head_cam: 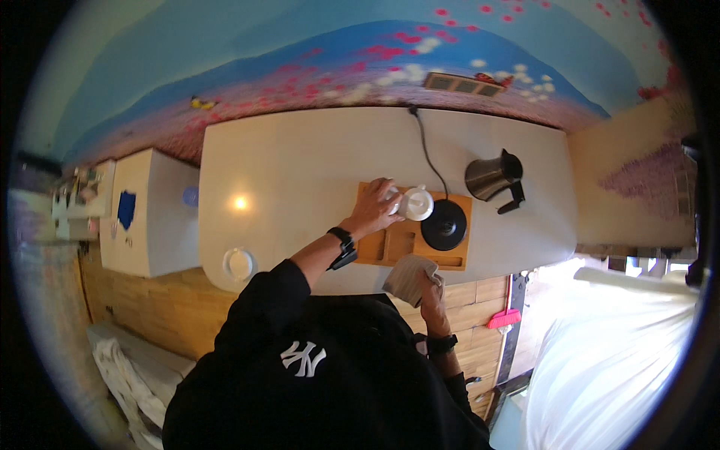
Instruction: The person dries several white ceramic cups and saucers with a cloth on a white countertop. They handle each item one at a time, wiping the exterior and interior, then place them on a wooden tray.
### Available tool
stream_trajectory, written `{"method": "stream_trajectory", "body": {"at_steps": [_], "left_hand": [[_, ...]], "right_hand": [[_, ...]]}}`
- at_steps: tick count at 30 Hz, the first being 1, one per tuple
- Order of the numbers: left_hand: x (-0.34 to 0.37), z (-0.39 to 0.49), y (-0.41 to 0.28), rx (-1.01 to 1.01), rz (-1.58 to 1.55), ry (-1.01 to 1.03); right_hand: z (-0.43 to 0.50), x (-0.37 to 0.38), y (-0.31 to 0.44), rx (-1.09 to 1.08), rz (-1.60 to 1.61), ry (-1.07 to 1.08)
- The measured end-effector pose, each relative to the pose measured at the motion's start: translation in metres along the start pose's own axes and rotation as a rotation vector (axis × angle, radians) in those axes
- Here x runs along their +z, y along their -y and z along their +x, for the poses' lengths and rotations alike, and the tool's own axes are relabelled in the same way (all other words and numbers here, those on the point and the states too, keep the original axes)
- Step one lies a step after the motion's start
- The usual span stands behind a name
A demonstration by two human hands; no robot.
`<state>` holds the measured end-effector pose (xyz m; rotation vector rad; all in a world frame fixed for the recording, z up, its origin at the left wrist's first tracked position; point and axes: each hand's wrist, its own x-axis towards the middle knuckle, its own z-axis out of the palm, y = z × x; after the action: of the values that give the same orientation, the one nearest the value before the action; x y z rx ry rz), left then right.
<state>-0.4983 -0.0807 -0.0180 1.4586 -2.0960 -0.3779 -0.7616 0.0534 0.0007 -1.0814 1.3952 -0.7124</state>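
Note:
On the pale table lies a wooden tray (396, 247) with compartments. My left hand (378, 207) is at its upper left, with the fingers around a white cup-like item (395, 197), partly hidden by them. Right beside that item stands a white lidded pot (419, 203), close to the black round kettle base (444, 225) on the tray. In my right hand (432, 298), near the table's front edge, is a folded greyish-beige cloth (409, 278). A dark metal electric kettle (488, 177) rests to the right of the tray.
A black cord (430, 154) runs from the base to the table's back edge. A white round dish or lid (238, 264) is at the table's front left. Left of the table stands a white cabinet (132, 247) with a dark blue cloth (126, 210). A pink broom (504, 319) stands at front right.

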Motion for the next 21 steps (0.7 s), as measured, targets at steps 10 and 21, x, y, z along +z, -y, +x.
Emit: {"method": "stream_trajectory", "body": {"at_steps": [10,21], "left_hand": [[-0.031,-0.075,0.013,-0.337,-0.031,-0.416],[-0.124,-0.407,0.103,-1.585,0.279,-0.627]], "right_hand": [[0.011,0.046,0.048,0.266,0.134,0.077],[0.037,0.141,0.017,0.103,-0.128,0.303]]}}
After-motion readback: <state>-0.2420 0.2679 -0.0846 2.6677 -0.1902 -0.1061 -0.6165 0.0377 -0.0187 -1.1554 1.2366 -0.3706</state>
